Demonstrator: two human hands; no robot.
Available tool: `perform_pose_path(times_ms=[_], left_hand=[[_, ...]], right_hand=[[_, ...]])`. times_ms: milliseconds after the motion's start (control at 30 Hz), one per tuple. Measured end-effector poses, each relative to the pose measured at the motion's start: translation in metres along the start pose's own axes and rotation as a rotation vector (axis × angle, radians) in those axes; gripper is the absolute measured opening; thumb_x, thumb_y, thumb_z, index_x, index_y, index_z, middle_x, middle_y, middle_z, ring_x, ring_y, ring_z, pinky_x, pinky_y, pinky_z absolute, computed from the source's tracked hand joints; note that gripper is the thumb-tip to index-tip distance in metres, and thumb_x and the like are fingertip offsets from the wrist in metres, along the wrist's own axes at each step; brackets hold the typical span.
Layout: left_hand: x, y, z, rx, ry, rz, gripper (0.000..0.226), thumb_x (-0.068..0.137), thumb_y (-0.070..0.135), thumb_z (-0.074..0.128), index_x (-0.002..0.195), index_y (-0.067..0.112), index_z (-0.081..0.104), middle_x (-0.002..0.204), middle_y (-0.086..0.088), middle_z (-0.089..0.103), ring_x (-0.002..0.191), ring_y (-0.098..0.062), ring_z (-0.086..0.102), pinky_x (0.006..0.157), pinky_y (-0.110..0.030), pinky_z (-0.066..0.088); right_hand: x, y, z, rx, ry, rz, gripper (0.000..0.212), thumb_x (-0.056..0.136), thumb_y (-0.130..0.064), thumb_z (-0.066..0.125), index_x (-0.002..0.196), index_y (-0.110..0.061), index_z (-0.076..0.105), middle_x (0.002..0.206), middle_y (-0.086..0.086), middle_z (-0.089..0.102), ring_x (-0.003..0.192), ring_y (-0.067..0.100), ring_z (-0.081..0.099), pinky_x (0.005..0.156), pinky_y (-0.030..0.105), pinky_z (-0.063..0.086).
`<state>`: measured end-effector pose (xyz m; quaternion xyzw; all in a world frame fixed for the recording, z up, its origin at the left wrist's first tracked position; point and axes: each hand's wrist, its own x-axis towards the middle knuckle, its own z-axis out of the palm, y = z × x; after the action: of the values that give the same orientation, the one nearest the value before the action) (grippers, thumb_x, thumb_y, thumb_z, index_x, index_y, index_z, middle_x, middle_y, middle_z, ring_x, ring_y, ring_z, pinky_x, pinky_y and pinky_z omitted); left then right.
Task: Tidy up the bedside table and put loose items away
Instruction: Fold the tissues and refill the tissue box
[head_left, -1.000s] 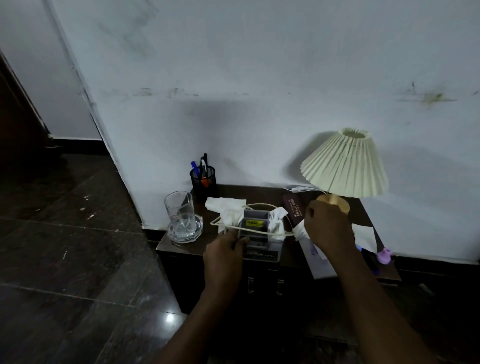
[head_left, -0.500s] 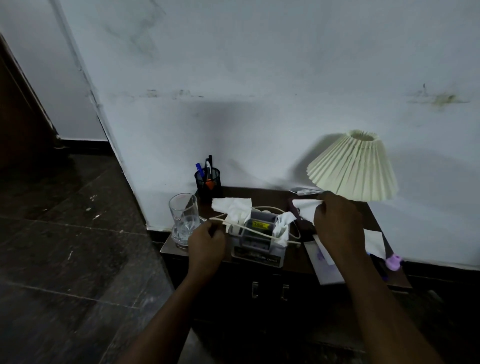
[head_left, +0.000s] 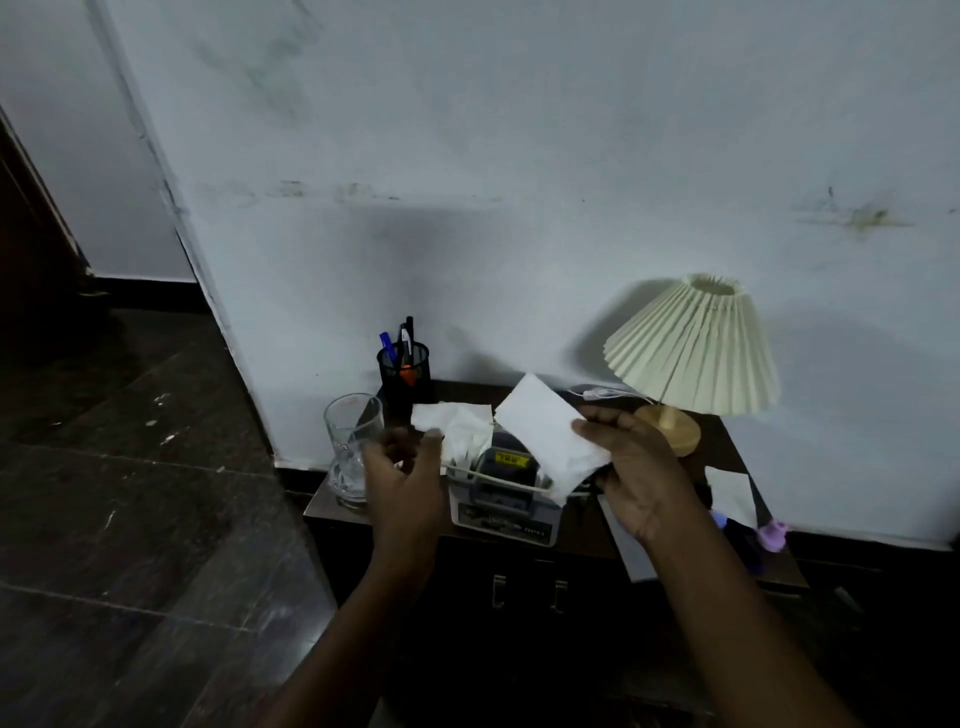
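A flat white tissue (head_left: 545, 436) is held in the air above the middle of the desk (head_left: 323, 506), tilted with one corner up, over the right part of a grey device (head_left: 503, 501). It is pinched at its right edge by the right hand (head_left: 641, 470), whose thumb is laid on top of the sheet and whose fingers are curled beneath it, palm turned upward. The left hand (head_left: 408, 475) is raised just left of the device with its fingers loosely curled; its fingertips are seen at the edge of a crumpled tissue (head_left: 460, 428), but the blur does not show whether anything is gripped. The crumpled tissue is heaped against the back left of the device, and a cream cord (head_left: 493, 476) is draped across the device's top, under a yellow label. A drinking glass (head_left: 353, 447) is stood near the desk's left edge, and a black mesh pen holder (head_left: 404, 373) with pens (head_left: 385, 344) is set behind it at the back edge. A lamp (head_left: 696, 348) with a pleated shade is placed toward the back right corner. A sheet of paper (head_left: 733, 493) is laid near the right edge, with a small purple object (head_left: 772, 534) just beside it at the front right corner. Two drawer handles (head_left: 500, 590) are seen below the front edge.
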<state>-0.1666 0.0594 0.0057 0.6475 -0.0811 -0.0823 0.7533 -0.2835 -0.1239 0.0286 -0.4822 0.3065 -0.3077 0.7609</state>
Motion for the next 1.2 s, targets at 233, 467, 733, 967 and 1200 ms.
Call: perform_pose_path(times_ms=[233,467,733,967,1200], left_hand=[[-0.007,0.028,0.021,-0.027,-0.422,-0.108,0.063,0.075,0.040,0.089,0.127,0.015,0.065,0.118,-0.009,0.074,0.106,-0.025,0.073,0.093,-0.047,0.060],[-0.007,0.024,-0.004,-0.103,-0.544,-0.135,0.014,0.090,0.010,0.074,0.104,0.007,0.076,0.108,-0.015,0.077,0.102,-0.036,0.073,0.074,-0.047,0.062],[0.007,0.024,-0.030,0.017,-0.684,-0.172,0.018,0.081,0.007,0.082,0.098,0.009,0.076,0.095,-0.015,0.077,0.090,-0.026,0.070,0.069,-0.034,0.055],[0.047,0.034,-0.040,-0.819,-0.153,-0.411,0.007,0.095,0.014,0.064,0.101,0.014,0.068,0.095,-0.009,0.075,0.072,-0.022,0.075,0.050,-0.034,0.059],[0.072,0.017,-0.053,-1.143,-0.169,-0.626,0.021,0.099,0.016,0.060,0.116,0.008,0.070,0.097,-0.010,0.076,0.073,-0.018,0.072,0.052,-0.029,0.060]], right_hand=[[-0.023,-0.009,0.013,-0.261,-0.268,-0.135,0.018,0.087,0.001,0.074,0.105,-0.001,0.074,0.093,0.012,0.077,0.081,0.024,0.070,0.069,0.032,0.056],[-0.028,-0.015,-0.005,-0.538,-0.384,-0.091,0.026,0.081,-0.007,0.083,0.105,-0.009,0.073,0.100,0.034,0.071,0.081,0.034,0.068,0.068,0.039,0.054],[-0.036,-0.022,0.000,-0.639,-0.483,-0.215,0.013,0.088,0.001,0.075,0.100,0.000,0.074,0.089,0.016,0.077,0.072,0.021,0.071,0.061,0.026,0.056],[0.080,-0.028,0.089,-1.219,-0.428,-0.562,0.019,0.089,-0.001,0.064,0.096,-0.014,0.076,0.095,-0.002,0.077,0.089,0.015,0.070,0.082,0.032,0.055],[0.183,0.033,0.171,-1.822,-0.979,0.024,0.039,0.101,-0.005,0.048,0.123,-0.022,0.075,0.127,0.001,0.058,0.107,0.014,0.053,0.095,0.027,0.038]])
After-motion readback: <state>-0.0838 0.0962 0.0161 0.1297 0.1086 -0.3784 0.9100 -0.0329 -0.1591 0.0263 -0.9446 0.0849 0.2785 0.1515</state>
